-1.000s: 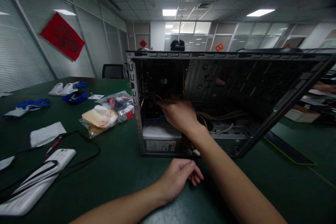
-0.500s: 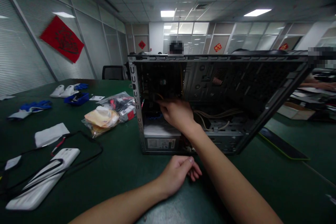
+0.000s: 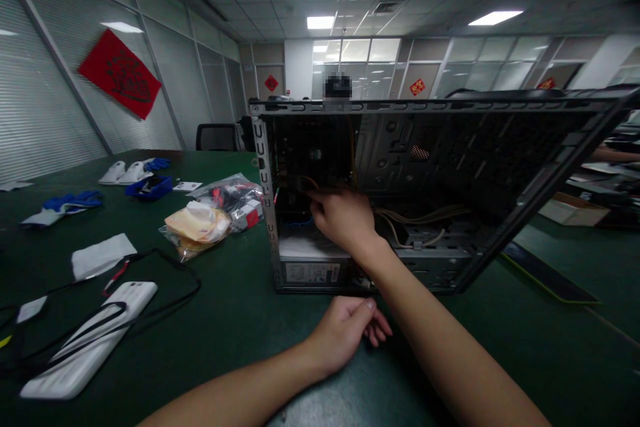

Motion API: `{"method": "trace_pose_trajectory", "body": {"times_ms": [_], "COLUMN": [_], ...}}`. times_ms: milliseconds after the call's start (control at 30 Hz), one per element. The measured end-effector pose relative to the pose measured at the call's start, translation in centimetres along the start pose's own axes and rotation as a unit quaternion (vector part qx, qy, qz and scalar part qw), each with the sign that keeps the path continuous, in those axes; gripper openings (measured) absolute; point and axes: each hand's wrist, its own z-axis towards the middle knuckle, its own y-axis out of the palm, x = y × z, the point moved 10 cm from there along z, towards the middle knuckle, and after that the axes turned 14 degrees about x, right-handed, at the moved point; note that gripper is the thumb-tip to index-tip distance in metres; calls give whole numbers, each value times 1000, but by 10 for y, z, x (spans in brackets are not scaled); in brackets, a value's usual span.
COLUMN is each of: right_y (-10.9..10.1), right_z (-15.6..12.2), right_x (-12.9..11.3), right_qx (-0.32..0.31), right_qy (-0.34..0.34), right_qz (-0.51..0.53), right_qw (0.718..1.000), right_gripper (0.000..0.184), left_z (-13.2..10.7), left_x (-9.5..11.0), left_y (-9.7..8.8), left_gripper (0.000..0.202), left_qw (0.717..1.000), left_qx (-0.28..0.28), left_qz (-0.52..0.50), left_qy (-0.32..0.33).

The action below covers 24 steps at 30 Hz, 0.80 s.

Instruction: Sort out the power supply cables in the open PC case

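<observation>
An open computer case [image 3: 295,288] stands on the table in front of me. My right hand [image 3: 345,213] reaches inside it, in the left part near a dark fan or cooler [image 3: 316,155]. Its index finger points left and the other fingers are curled. A thin orange-brown cable [image 3: 311,181] lies right at the fingertips; whether they grip it is too dark to make out. My left hand [image 3: 345,330] rests on the table before the case, loosely curled with nothing in it. Pale cables [image 3: 420,215] run through the case to the right of my right hand.
On the left of the green table [image 3: 225,333] lie a white power strip [image 3: 95,340] with black cords, plastic bags of parts [image 3: 200,223], a blue tray [image 3: 149,188] and gloves [image 3: 75,203]. A dark flat panel [image 3: 547,270] lies right of the case. Another person's arm [image 3: 615,153] shows at far right.
The whole view has shifted slightly, so everything appears a little further right. Both hands keep nearly the same place relative to the case.
</observation>
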Motion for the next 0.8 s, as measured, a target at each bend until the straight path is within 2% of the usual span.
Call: {"method": "trace_pose_trajectory", "body": {"times_ms": [533, 800], "right_y": [1, 5], "right_z": [5, 9], "right_x": [-14, -6], "right_qx": [2, -4], "right_qy": [-17, -4], "right_qz": [-7, 1], "right_qw": [1000, 1000], "right_gripper": [32, 34], "left_z": [3, 3], "left_x": [-8, -4], "left_y": [2, 2], "left_gripper": [69, 65], "left_qw": [1000, 1000], "left_qx": [-4, -7], "left_qz": [-19, -21], "left_qy": [-10, -7]}}
